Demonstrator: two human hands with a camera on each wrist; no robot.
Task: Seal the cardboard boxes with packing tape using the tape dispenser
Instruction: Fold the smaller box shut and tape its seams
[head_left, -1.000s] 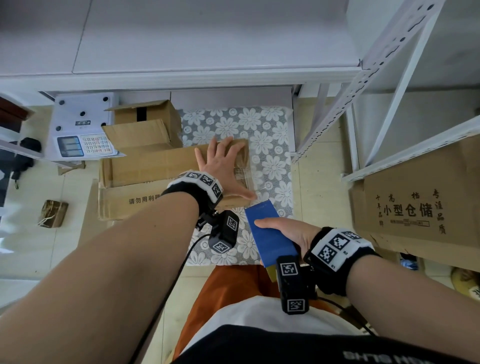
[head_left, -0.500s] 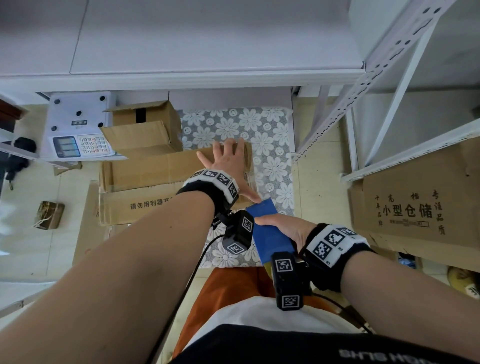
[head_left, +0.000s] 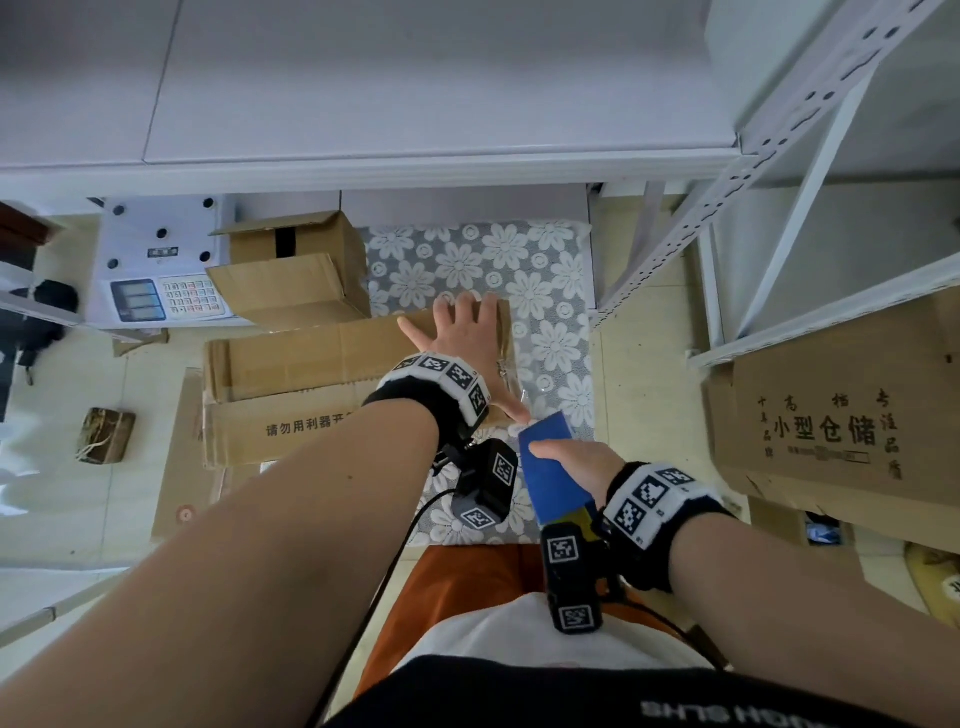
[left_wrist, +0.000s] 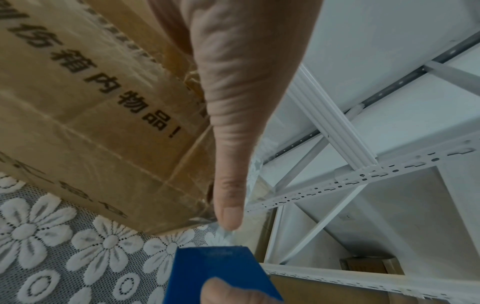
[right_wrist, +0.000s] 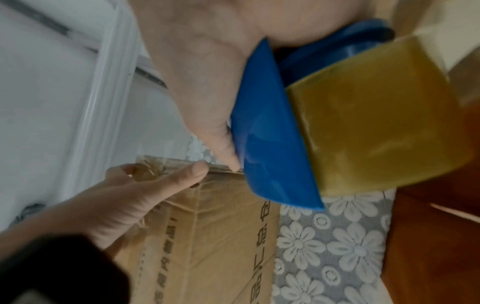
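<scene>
A long brown cardboard box (head_left: 311, 374) with printed black characters lies on a grey flowered mat (head_left: 519, 270). My left hand (head_left: 462, 338) lies flat on the box's right end, fingers spread, thumb (left_wrist: 231, 205) reaching down past its taped corner. My right hand (head_left: 571, 457) grips a blue tape dispenser (head_left: 550, 473) just below that corner; its yellowish tape roll (right_wrist: 376, 115) shows in the right wrist view. The box (right_wrist: 207, 236) and my left hand (right_wrist: 145, 191) also appear there.
A smaller open cardboard box (head_left: 296, 270) stands behind the long one, beside a white electronic scale (head_left: 156, 265). White metal shelving (head_left: 779, 156) rises on the right with a large printed carton (head_left: 841, 415) under it. A white table edge (head_left: 363, 166) runs across above.
My left hand has slid farther along the box top, away from me. The right hand with the dispenser has moved up closer to the box's near right corner.
</scene>
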